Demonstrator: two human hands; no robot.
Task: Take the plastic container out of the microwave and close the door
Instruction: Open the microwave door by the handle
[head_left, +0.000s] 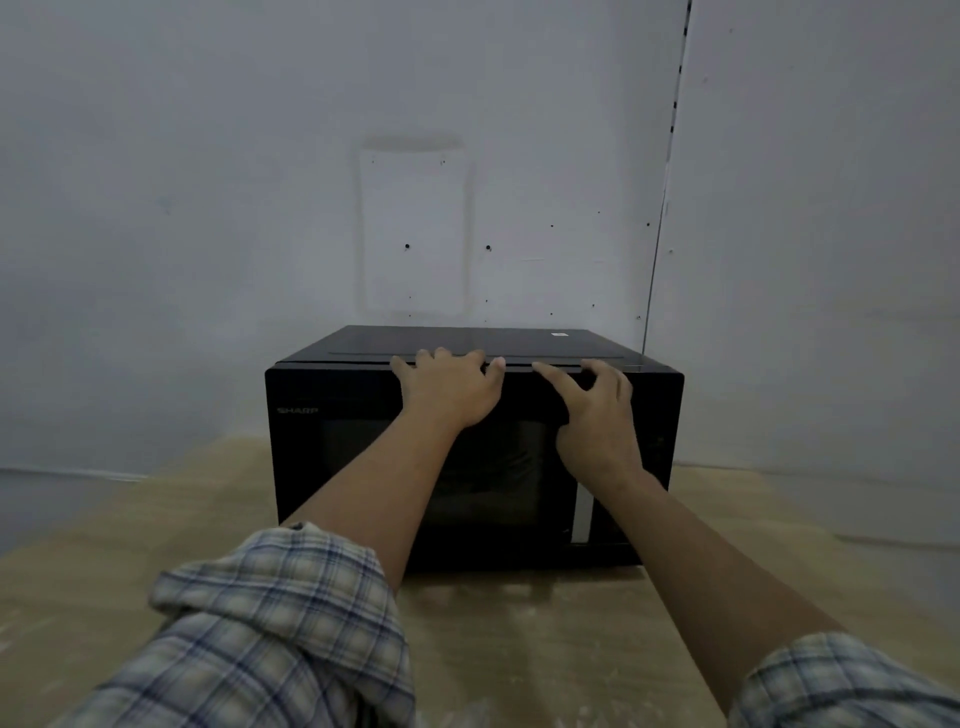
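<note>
Plaid sleeves (291, 623) cross wooden table (519, 649) toward microwave (332, 467), pale walls (208, 182).

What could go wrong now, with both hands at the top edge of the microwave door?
1. The microwave stands loose on the table; pulling at the door's top edge may tip or slide it forward.
2. The right hand hooks fingers at the seam, where they could slip or be pinched.
3. The left hand lies across the door and may block its swing.
</note>
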